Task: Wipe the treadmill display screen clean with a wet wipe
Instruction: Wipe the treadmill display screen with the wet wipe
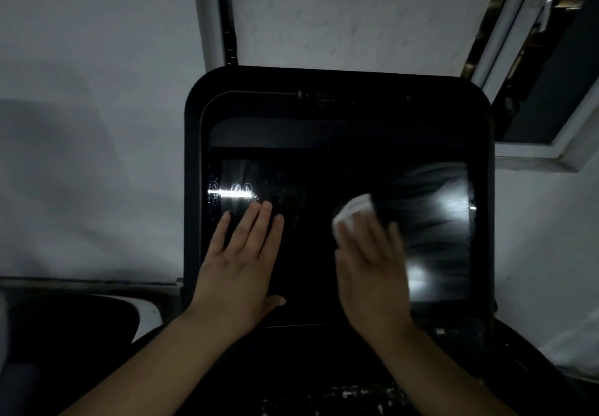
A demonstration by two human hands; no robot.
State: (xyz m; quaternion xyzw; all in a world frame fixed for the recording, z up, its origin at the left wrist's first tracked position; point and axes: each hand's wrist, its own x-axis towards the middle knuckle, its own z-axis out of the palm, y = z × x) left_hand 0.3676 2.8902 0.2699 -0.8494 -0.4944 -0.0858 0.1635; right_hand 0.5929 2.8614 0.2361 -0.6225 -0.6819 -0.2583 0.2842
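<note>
A pale wall filled the background, dim and shadowed on its left side; a white-framed window stood open at the upper right, its dark pane angled away from the wall, and a white vertical strip with a dark gap beside it ran down from the top edge to the console. The black treadmill console took up the middle of the view, rounded at its upper corners; set into it was the display screen, dark and unlit, with a bright streak of reflected light near its left edge and softer glare across its right half. At the lower left a dark rounded shape with a white rim lay beside the console; what it was could not be told. Both bare forearms reached up from the bottom edge and covered the lower part of the screen; the left hand lay flat and released on the glass, fingers spread, gripping nothing; the right hand, blurred, pressed on the white wet wipe, which was bunched under its fingertips against the middle of the screen, just left of the glare.
</note>
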